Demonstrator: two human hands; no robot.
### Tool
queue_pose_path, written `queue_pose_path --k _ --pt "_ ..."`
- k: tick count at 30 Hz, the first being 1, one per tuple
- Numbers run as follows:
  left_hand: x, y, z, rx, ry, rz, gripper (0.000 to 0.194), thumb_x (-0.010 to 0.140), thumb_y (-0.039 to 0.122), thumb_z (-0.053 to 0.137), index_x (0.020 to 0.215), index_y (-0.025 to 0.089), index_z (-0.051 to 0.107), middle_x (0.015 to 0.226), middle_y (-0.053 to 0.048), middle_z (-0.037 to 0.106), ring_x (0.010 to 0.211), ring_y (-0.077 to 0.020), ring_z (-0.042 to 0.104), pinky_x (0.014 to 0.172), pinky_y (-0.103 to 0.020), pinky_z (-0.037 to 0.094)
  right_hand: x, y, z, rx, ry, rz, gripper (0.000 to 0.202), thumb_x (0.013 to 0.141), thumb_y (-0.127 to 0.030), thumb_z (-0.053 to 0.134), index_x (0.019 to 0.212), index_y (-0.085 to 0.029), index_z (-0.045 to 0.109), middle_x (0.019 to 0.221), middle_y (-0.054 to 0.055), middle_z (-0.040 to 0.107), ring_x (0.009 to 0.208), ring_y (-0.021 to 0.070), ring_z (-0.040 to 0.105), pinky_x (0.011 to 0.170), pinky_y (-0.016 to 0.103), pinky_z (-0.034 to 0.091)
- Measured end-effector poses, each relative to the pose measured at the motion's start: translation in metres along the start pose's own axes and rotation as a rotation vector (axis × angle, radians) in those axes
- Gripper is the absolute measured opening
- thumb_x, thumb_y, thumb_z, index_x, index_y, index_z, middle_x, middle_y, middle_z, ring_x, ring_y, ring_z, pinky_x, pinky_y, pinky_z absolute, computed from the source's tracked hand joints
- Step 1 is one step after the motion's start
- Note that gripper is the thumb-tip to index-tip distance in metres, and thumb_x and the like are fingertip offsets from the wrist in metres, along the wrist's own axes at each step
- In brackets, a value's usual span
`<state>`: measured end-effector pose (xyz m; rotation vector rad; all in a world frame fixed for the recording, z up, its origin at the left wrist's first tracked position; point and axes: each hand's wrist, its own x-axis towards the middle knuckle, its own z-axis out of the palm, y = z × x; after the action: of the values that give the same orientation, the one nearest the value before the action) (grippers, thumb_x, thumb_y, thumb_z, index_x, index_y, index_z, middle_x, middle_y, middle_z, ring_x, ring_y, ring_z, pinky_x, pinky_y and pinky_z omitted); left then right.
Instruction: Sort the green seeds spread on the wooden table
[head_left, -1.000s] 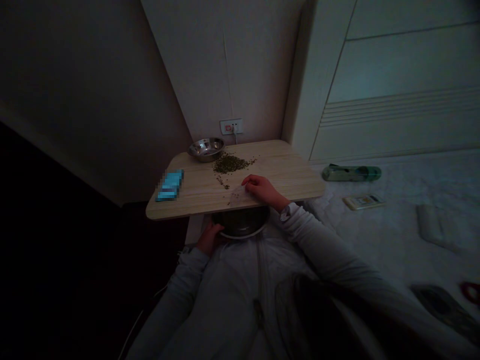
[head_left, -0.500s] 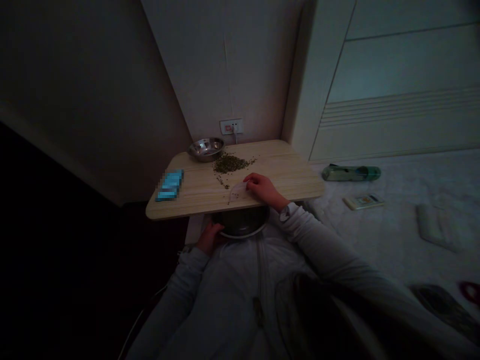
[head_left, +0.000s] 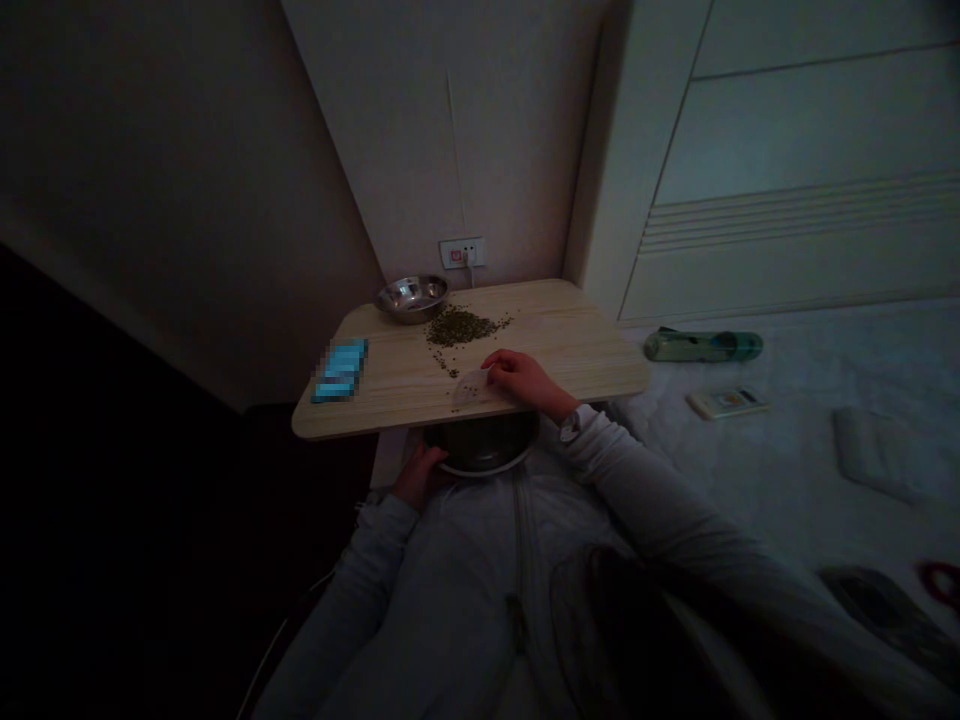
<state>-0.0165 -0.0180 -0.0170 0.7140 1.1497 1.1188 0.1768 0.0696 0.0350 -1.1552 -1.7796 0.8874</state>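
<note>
My right hand (head_left: 517,380) is closed on the edge of a thin, clear plastic disc (head_left: 469,388), low over the front of the wooden table (head_left: 577,345). A few small green grains show at the disc; whether on it or seen through it I cannot tell. Beyond it lies a spread heap of dried green beans or similar grains (head_left: 456,327), with a few stray ones trailing toward the disc. Below the table's front edge, my left hand (head_left: 421,474) grips the rim of a dark bowl (head_left: 487,462) on my lap; the table hides the bowl's far side.
A steel bowl (head_left: 412,300) stands at the table's back left, beside the heap. A blurred blue object (head_left: 340,371) lies at the left edge. To the right, a green bottle-like case (head_left: 703,346) and a phone (head_left: 727,402) lie on the bed (head_left: 787,440). A wall socket (head_left: 462,253) is behind.
My right hand has shifted slightly left with the plastic disc, which now lies flatter. My left hand and the dark bowl have not moved.
</note>
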Motion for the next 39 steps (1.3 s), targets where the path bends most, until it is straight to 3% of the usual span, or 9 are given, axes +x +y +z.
queue_pose_path --k 9,19,24,32,39 --pt "-0.005 0.005 0.005 0.031 0.037 -0.05 0.033 0.053 0.013 0.057 0.085 0.019 0.051 0.076 -0.002 0.06 0.076 -0.0198 0.059 0.055 -0.03 0.051 0.002 0.001 0.002 0.0 -0.05 0.011 0.024 0.064 -0.019 0.047 0.084 -0.015 0.06 0.064 -0.002 0.061 0.057 0.0083 0.048 0.055 0.02 0.034" --pt "-0.003 0.003 0.003 0.041 0.061 -0.068 0.029 0.054 0.014 0.057 0.082 0.017 0.052 0.075 -0.002 0.06 0.074 -0.0194 0.059 0.055 -0.03 0.052 0.002 0.0 0.001 0.104 -0.066 0.021 0.024 0.064 -0.02 0.045 0.084 -0.015 0.058 0.062 -0.004 0.06 0.049 0.0057 0.041 0.05 0.018 0.032" --pt "-0.004 0.005 0.004 0.022 0.032 -0.062 0.035 0.054 0.013 0.056 0.088 0.018 0.05 0.079 -0.002 0.061 0.073 -0.0193 0.06 0.054 -0.03 0.052 0.001 0.0 0.002 0.097 -0.109 0.01 0.027 0.065 -0.02 0.045 0.089 -0.015 0.057 0.067 -0.003 0.062 0.047 0.0053 0.04 0.048 0.018 0.031" --pt "-0.006 0.005 0.005 0.0 0.012 -0.048 0.037 0.055 0.013 0.056 0.091 0.019 0.051 0.087 -0.003 0.062 0.081 -0.0207 0.06 0.058 -0.031 0.052 0.001 -0.001 0.001 0.16 -0.145 0.001 0.02 0.064 -0.019 0.047 0.08 -0.015 0.058 0.064 -0.003 0.06 0.055 0.0068 0.047 0.053 0.018 0.034" --pt "-0.005 0.005 0.004 0.041 0.056 -0.086 0.037 0.055 0.013 0.055 0.091 0.019 0.051 0.087 -0.004 0.062 0.082 -0.0216 0.06 0.055 -0.03 0.052 0.007 0.003 -0.012 0.153 0.061 0.075 0.026 0.067 -0.02 0.043 0.089 -0.014 0.055 0.067 -0.001 0.059 0.053 0.0077 0.044 0.056 0.022 0.036"
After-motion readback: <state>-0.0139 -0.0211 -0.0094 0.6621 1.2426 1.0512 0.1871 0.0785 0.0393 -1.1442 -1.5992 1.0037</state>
